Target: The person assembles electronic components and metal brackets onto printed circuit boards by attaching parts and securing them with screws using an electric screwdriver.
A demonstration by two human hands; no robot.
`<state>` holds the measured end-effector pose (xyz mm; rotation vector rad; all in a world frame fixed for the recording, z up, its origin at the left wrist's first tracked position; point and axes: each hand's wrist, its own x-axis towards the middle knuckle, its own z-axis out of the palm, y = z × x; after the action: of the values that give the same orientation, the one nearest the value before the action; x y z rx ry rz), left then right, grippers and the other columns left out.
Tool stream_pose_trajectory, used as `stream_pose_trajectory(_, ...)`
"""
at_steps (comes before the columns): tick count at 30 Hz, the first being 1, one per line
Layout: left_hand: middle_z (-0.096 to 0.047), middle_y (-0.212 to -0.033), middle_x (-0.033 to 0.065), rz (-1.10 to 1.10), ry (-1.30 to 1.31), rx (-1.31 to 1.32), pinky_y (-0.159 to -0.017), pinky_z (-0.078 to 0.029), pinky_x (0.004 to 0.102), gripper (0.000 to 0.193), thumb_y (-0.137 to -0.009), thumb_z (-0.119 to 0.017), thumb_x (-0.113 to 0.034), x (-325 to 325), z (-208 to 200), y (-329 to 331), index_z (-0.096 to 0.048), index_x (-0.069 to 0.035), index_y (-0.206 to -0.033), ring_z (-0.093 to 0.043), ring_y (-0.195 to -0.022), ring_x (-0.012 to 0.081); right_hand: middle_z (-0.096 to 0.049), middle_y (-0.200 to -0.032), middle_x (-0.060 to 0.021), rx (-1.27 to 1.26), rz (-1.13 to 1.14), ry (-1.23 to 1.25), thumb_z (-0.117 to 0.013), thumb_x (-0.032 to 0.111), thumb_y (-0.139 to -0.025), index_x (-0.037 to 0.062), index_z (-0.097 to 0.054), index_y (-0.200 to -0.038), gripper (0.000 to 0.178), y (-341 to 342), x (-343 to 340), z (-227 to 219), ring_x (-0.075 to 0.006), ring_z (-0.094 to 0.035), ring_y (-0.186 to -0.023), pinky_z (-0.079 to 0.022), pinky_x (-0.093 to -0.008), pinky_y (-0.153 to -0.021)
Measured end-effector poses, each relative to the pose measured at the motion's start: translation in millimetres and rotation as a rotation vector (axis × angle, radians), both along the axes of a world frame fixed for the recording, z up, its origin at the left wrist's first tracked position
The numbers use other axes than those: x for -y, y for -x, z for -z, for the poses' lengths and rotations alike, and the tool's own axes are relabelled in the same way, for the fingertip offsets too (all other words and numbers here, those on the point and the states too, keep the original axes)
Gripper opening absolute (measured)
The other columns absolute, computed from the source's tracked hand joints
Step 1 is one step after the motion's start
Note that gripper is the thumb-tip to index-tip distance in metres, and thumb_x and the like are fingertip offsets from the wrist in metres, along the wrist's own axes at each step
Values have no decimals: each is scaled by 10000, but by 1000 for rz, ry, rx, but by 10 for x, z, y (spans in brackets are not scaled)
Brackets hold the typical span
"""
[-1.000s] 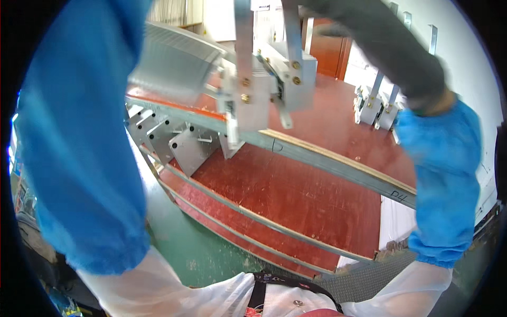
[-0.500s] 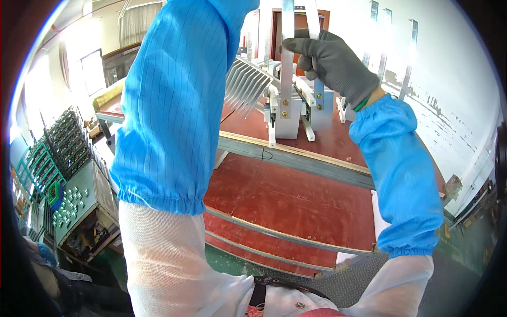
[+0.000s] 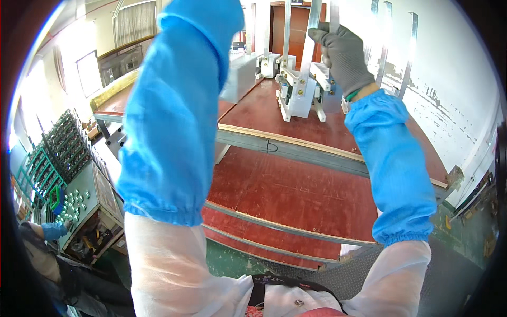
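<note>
My right hand [image 3: 348, 61], in a grey glove, is closed round an upright flat metal bar [image 3: 334, 16] near the top of the view. A second tall metal bar [image 3: 310, 45] leans just left of its fingertips. Both bars rise from a clamp-like fixture [image 3: 302, 95] with white blocks and brass-coloured screws, standing on the red tabletop [image 3: 248, 113]. My left arm [image 3: 174, 116], in a blue sleeve, reaches up past the top edge, so the left hand is out of sight. Right of that arm stands a smooth silver block [image 3: 237, 79].
More fixtures with upright bars [image 3: 270, 64] stand farther back. Red shelves [image 3: 285, 195] lie below the tabletop's front edge. At left, a co-worker's blue-sleeved arm [image 3: 53, 231] reaches to a bench [image 3: 87, 193] with small parts, near green racks [image 3: 63, 142]. A white wall rises at right.
The fixture and my right hand have shifted right and farther back. The tilted finned metal part no longer shows; a smooth silver block does. The co-worker's arm has come to the bench.
</note>
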<state>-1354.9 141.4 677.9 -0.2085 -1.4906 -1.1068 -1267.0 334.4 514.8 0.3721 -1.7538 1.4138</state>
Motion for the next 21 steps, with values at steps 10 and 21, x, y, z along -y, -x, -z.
stream_pose_trajectory(10,-667,-896,174,788,80,273,-611,-482,341,671,-831,-642,-494,-354,542,167,-538,46,-1216,-630,-704,250,-537,-641,21,49,29,86,-696,167,-838,17,-639,-992,222,227,-165,161,-43,-463,-499,-385,-189,-434)
stream_pose_trajectory(21,-647,-953,65,1310,570,679,-791,-483,271,507,-785,-755,-219,327,2379,-1,-546,24,-1179,-579,-872,87,-627,-1062,-140,374,106,-521,-720,347,-801,-14,-545,-1187,557,-296,-495,159,-213,-592,-974,-451,-337,-879)
